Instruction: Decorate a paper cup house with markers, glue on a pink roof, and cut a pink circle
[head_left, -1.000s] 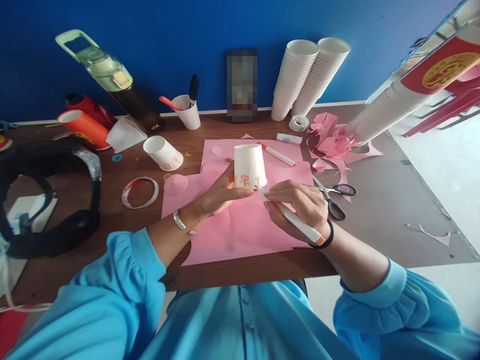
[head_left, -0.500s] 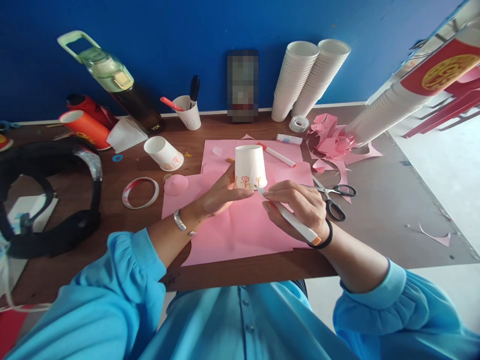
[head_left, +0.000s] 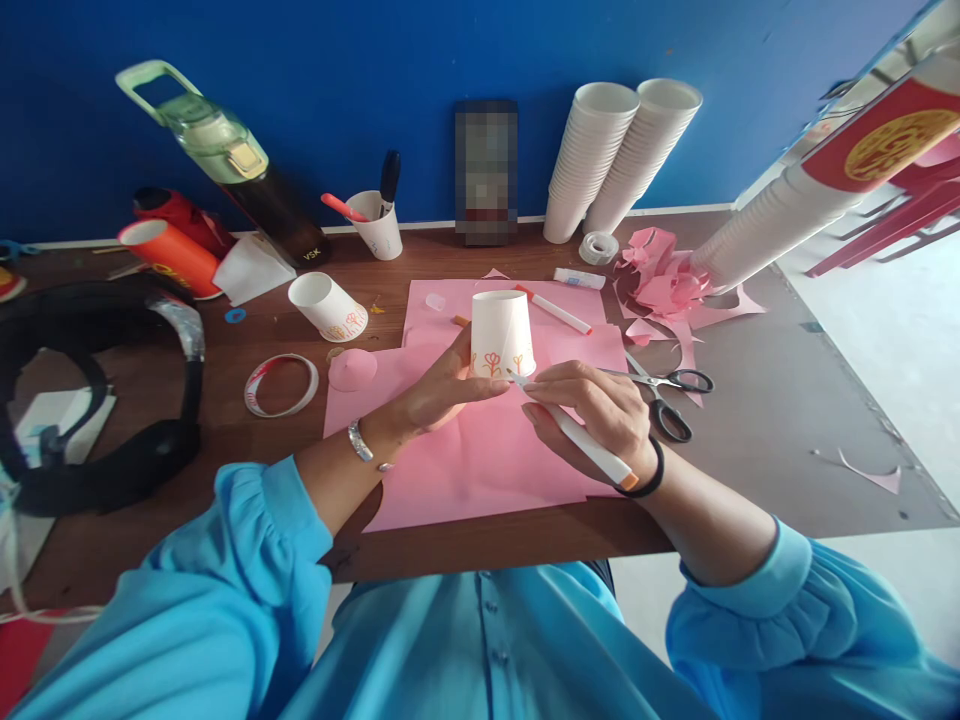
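My left hand [head_left: 442, 385] is closed around a white paper cup [head_left: 501, 325], its thumb along the rim. The cup is upside down, with orange and red flowers drawn near its rim. In my right hand [head_left: 592, 405] is a white marker pen [head_left: 589, 445] with an orange end, its tip at the cup's lower edge. Pink paper sheets [head_left: 480, 470] lie beneath both hands. Beyond the cup rests a red-tipped marker [head_left: 559, 312]. Another paper cup [head_left: 328, 305] with similar flowers lies tilted to the left.
Scissors [head_left: 664, 380] lie right of my right hand, near pink paper scraps [head_left: 660, 265]. Stacked paper cups [head_left: 592, 150] stand by the wall beside a phone [head_left: 486, 225]. A tape roll [head_left: 280, 386], a bottle [head_left: 277, 210] and a black headset-like strap [head_left: 172, 430] are at left.
The cup and the marker tip have shifted very slightly. Both hands keep the same hold, and everything else on the table stays in place.
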